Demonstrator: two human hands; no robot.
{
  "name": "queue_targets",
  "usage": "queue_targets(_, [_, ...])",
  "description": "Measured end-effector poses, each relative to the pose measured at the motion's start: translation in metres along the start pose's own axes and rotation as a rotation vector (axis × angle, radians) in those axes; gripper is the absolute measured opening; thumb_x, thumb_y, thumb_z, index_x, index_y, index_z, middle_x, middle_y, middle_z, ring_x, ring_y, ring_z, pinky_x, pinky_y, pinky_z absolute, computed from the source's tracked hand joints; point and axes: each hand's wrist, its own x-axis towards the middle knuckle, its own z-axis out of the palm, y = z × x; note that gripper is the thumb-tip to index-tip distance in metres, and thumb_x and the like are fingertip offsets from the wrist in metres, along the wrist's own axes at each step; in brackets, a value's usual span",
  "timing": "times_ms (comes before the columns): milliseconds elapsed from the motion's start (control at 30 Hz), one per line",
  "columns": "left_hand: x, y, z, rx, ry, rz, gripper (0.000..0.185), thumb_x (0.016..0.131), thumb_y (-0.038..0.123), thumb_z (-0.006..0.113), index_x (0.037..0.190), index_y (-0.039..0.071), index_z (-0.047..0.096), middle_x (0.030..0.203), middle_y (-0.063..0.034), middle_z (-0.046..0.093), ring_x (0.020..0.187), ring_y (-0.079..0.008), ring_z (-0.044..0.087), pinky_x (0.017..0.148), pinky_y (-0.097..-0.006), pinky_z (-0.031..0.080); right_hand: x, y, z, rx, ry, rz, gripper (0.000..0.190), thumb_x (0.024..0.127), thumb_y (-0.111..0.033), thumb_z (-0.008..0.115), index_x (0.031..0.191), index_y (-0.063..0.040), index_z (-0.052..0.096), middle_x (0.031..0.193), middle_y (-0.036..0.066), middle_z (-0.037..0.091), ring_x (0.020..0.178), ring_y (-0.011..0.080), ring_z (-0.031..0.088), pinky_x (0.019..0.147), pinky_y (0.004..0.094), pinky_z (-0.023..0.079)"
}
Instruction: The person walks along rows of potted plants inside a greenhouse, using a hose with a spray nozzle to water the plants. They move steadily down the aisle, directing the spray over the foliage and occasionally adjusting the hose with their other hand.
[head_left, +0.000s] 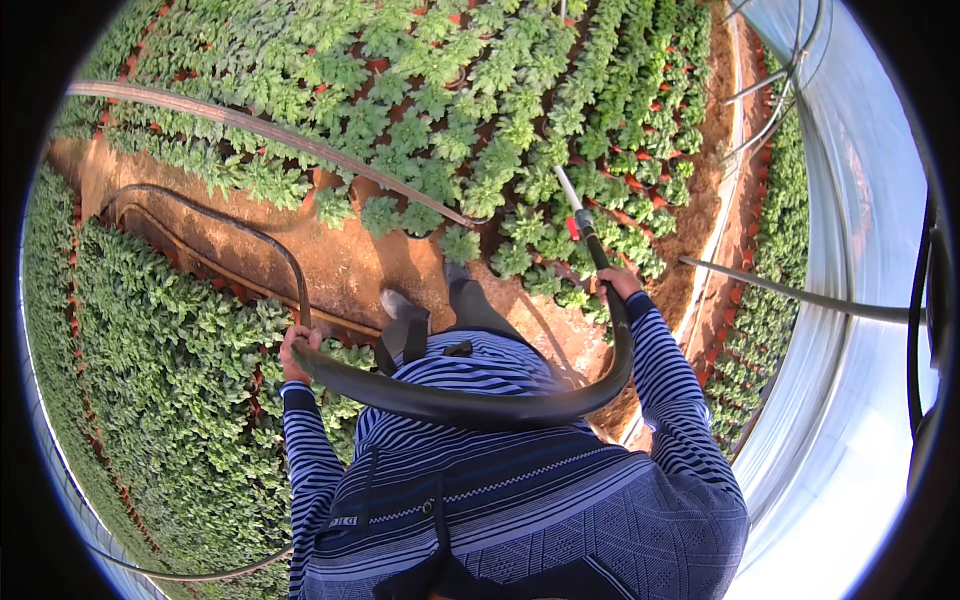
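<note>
A thick black hose (480, 409) curves across in front of my body from one hand to the other. My left hand (298, 352) is closed around it, where it drops away to the soil path behind. My right hand (619, 285) grips the hose near its far end. Beyond that hand a grey fitting with a red valve handle (573, 228) joins a pale pipe nozzle (568, 187). The nozzle points over leafy green potted plants (487, 165); whether water flows from its tip I cannot tell.
Bare soil (247, 232) lies around my boots, with dense plants (172, 360) on the left. A slanting pole (300, 142) crosses the upper left, and another pole (795, 292) the right. Clear plastic sheeting (847, 225) curves along the right side, with more plants beyond a soil strip.
</note>
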Motion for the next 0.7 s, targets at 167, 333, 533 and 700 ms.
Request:
queue_targets(167, [-0.003, 0.014, 0.009, 0.037, 0.039, 0.000, 0.017, 0.076, 0.012, 0.064, 0.073, 0.006, 0.049, 0.060, 0.0027, 0.044, 0.055, -0.0070, 0.039, 0.049, -0.0225, 0.037, 0.012, -0.023, -0.009, 0.013, 0.011, -0.028, 0.014, 0.076, -0.010, 0.054, 0.080, 0.002, 0.047, 0.058, 0.009, 0.049, 0.043, 0.0166, 0.048, 0.037, 0.0304, 0.042])
queue_targets(333, [-0.002, -0.004, 0.014, 0.005, 0.035, -0.028, 0.017, 0.076, 0.010, 0.064, 0.072, 0.007, 0.048, 0.060, 0.0033, 0.044, 0.055, -0.0066, 0.039, 0.050, -0.0226, 0.037, 0.013, -0.054, -0.008, -0.056, 0.041, -0.131, 0.012, 0.075, -0.008, 0.054, 0.077, 0.002, 0.048, 0.058, 0.009, 0.051, 0.042, 0.0179, 0.049, 0.037, 0.0318, 0.043])
queue_targets(533, [-0.005, 0.008, 0.021, 0.137, 0.041, 0.045, 0.019, 0.075, 0.007, 0.063, 0.069, 0.006, 0.045, 0.063, 0.0014, 0.041, 0.056, -0.0088, 0.038, 0.051, -0.0238, 0.037, 0.030, -0.072, -0.019, -0.059, 0.052, -0.198, 0.014, 0.075, -0.009, 0.055, 0.082, 0.002, 0.049, 0.058, 0.009, 0.052, 0.042, 0.0178, 0.049, 0.037, 0.0311, 0.043])
queue_targets(700, [-0.006, -0.005, 0.022, 0.154, 0.057, 0.061, 0.020, 0.075, 0.007, 0.063, 0.069, 0.007, 0.044, 0.064, 0.0004, 0.040, 0.056, -0.0097, 0.037, 0.050, -0.0243, 0.037, 0.038, -0.095, -0.018, -0.109, 0.138, -0.281, 0.014, 0.076, -0.011, 0.055, 0.078, 0.001, 0.049, 0.056, 0.010, 0.051, 0.040, 0.0184, 0.048, 0.036, 0.0311, 0.042])
